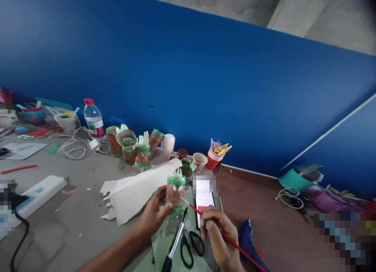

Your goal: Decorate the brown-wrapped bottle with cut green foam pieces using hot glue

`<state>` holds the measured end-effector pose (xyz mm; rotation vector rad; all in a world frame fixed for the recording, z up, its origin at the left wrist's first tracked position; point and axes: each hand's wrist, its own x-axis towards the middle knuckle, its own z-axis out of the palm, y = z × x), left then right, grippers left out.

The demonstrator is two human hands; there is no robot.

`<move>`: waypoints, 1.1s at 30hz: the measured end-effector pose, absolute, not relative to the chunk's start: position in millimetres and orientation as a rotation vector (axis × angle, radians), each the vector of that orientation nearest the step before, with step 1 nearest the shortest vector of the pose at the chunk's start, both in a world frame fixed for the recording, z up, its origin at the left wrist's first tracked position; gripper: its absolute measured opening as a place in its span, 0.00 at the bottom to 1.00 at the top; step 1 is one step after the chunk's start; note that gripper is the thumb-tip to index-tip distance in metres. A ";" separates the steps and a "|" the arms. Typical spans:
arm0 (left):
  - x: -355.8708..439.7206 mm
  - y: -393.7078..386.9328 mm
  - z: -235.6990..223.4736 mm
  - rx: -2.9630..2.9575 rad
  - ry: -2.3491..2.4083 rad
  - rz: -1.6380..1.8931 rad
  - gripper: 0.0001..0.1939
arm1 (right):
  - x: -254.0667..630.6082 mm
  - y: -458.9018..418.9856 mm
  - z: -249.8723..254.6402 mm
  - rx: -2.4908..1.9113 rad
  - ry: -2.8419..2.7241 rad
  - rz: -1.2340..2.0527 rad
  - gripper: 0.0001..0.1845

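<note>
My left hand [157,209] is closed around the side of a small painted plastic bottle piece [175,191]. It is brown with green bands, has white oval eye shapes and carries a pale pronged paper piece on top. My right hand [219,229] pinches a thin red-handled paintbrush [235,243]. Its white tip points at the bottle piece's lower right side; whether they touch I cannot tell. Below lie a black and silver pen [178,237], black-handled scissors [190,248] and green paper [160,252]. A lit phone [204,203] rests behind my right hand.
Similar painted pieces [143,156] stand near the blue partition, beside a water bottle [94,121]. Torn white paper [132,191] lies left of centre. A red cup of wooden cutlery [214,159], a blue glue gun [248,240] and a white power strip [44,195] are around.
</note>
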<state>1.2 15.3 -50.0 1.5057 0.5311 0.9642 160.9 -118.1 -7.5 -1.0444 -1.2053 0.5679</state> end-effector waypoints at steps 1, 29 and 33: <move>1.3 15.4 -50.4 1.509 0.538 0.969 0.26 | 160.3 -118.4 -8.2 -1.067 -1.214 0.562 0.07; 1.6 11.8 -45.2 1.521 0.568 0.967 0.25 | 149.5 -113.0 -1.1 -1.200 -1.129 0.443 0.10; 0.8 11.7 -45.0 1.541 0.574 0.956 0.23 | 150.0 -115.3 2.0 -1.201 -1.094 0.433 0.10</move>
